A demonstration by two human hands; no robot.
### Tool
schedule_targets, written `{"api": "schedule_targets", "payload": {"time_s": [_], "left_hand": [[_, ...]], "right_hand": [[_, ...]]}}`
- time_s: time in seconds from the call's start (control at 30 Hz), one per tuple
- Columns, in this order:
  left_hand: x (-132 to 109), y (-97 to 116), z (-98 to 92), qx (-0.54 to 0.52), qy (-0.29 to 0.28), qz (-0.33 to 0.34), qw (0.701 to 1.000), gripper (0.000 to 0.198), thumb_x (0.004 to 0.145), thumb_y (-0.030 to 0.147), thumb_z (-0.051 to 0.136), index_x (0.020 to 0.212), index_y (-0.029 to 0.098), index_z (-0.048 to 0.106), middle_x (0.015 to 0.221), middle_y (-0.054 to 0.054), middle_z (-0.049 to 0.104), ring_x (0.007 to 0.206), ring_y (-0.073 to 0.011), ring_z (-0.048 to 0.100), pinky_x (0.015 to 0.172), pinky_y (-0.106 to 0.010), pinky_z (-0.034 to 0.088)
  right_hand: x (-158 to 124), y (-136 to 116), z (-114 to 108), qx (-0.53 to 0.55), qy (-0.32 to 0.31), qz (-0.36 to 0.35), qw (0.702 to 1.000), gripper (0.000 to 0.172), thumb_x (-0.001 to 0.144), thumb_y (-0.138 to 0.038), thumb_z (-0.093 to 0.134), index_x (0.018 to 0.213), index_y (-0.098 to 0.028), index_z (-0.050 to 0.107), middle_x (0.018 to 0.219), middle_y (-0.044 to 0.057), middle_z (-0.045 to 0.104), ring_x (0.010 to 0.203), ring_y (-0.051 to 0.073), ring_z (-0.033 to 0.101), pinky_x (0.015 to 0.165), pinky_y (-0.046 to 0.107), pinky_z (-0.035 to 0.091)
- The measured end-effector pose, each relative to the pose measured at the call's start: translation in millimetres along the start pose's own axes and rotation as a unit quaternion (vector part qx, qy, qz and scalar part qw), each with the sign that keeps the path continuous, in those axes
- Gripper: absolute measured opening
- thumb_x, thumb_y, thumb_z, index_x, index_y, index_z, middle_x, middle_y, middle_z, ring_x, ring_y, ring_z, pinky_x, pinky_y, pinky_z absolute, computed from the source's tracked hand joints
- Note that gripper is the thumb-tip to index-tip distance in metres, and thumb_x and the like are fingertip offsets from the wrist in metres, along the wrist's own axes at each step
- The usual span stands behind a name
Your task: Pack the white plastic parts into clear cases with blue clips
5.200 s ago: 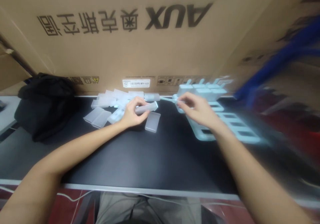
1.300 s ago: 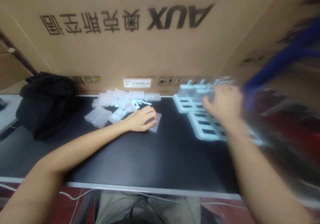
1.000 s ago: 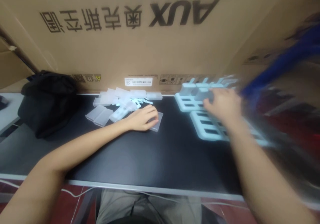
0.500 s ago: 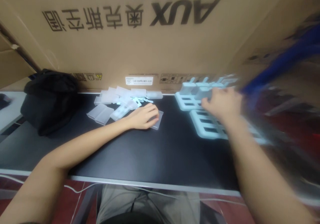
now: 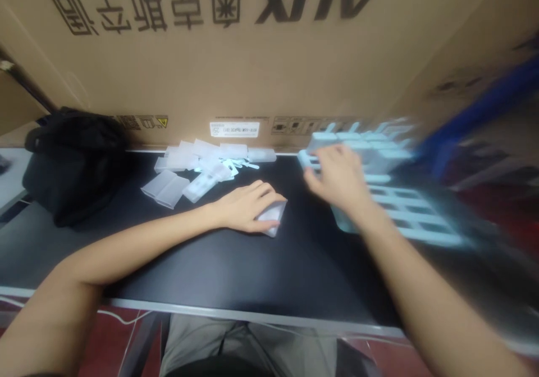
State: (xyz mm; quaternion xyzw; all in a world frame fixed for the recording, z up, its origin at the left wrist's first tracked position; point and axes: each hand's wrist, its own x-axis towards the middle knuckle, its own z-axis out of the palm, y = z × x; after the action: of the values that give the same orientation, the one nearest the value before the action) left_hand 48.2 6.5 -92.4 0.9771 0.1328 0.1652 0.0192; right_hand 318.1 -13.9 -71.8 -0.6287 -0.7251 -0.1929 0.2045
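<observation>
A small translucent plastic case (image 5: 275,218), frosted and rectangular, lies near the middle of the black table (image 5: 236,273) under the person's left hand (image 5: 244,208). The hand rests palm down, forearm stretched flat across the tabletop from the front left corner, fingers pressed together and lightly curled over the case; whether they grip it or only cover it cannot be told.

The right hand (image 5: 337,177) hovers further right, wrist raised, fingers loosely bent and slightly apart above the near end of the pale blue moulded trays (image 5: 404,211). Motion blur hides whether it holds anything. The trays are rigid plastic with rows of slot-shaped openings, and they run along the right side of the table towards its back edge.

At the back edge, left of centre, sits a loose pile of matching translucent cases (image 5: 197,166), some lying open like hinged shells. A black fabric bag (image 5: 71,163), soft and slumped, occupies the back left corner.

Behind everything stands a large brown cardboard carton (image 5: 261,79) printed upside down with "AUX" and a row of Chinese characters. A white label (image 5: 234,129) and a strip of handling symbols run along its lower edge, too small to read. A blurred blue bar (image 5: 484,107) crosses the far right.
</observation>
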Motion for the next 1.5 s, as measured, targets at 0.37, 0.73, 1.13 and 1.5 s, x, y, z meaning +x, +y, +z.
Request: {"api": "schedule_targets", "payload": {"time_s": [0.37, 0.73, 1.13, 1.5], "left_hand": [[0, -6, 23.8, 0.108, 0.219, 0.291, 0.925, 0.01, 0.095, 0.035, 0.072, 0.105, 0.032, 0.071, 0.099, 0.0, 0.069, 0.103, -0.0175, 0.069, 0.074, -0.025, 0.057], [3, -8, 10.4, 0.141, 0.241, 0.291, 0.915, 0.005, 0.094, 0.03, 0.066, 0.096, 0.026, 0.068, 0.086, -0.001, 0.065, 0.083, -0.0174, 0.062, 0.071, -0.028, 0.051], [2, -12, 4.6, 0.18, 0.192, 0.229, 0.937, 0.007, 0.093, 0.023, 0.062, 0.099, 0.021, 0.064, 0.083, -0.002, 0.059, 0.079, -0.0182, 0.056, 0.068, -0.03, 0.044], [-1, -17, 9.8, 0.159, 0.199, 0.282, 0.925, 0.01, 0.096, 0.033, 0.062, 0.097, 0.024, 0.066, 0.083, -0.002, 0.059, 0.075, -0.0168, 0.056, 0.068, -0.03, 0.045]], "right_hand": [[-9, -52, 31, 0.097, -0.111, -0.128, 0.981, 0.044, 0.1, -0.019, 0.043, 0.137, -0.011, 0.064, 0.14, 0.016, 0.068, 0.128, 0.034, 0.056, 0.108, 0.051, 0.043], [46, -95, 50, 0.116, -0.118, -0.192, 0.967, 0.05, 0.098, -0.018, 0.048, 0.146, -0.013, 0.059, 0.155, 0.013, 0.059, 0.129, 0.033, 0.052, 0.104, 0.05, 0.043], [64, -105, 48, 0.11, -0.11, -0.171, 0.973, 0.027, 0.102, -0.025, 0.049, 0.107, -0.015, 0.074, 0.124, 0.016, 0.073, 0.114, 0.033, 0.054, 0.093, 0.047, 0.042], [90, -126, 56, 0.228, -0.187, -0.133, 0.946, 0.048, 0.089, -0.018, 0.061, 0.137, -0.014, 0.059, 0.131, 0.014, 0.071, 0.111, 0.027, 0.067, 0.094, 0.037, 0.051]]}}
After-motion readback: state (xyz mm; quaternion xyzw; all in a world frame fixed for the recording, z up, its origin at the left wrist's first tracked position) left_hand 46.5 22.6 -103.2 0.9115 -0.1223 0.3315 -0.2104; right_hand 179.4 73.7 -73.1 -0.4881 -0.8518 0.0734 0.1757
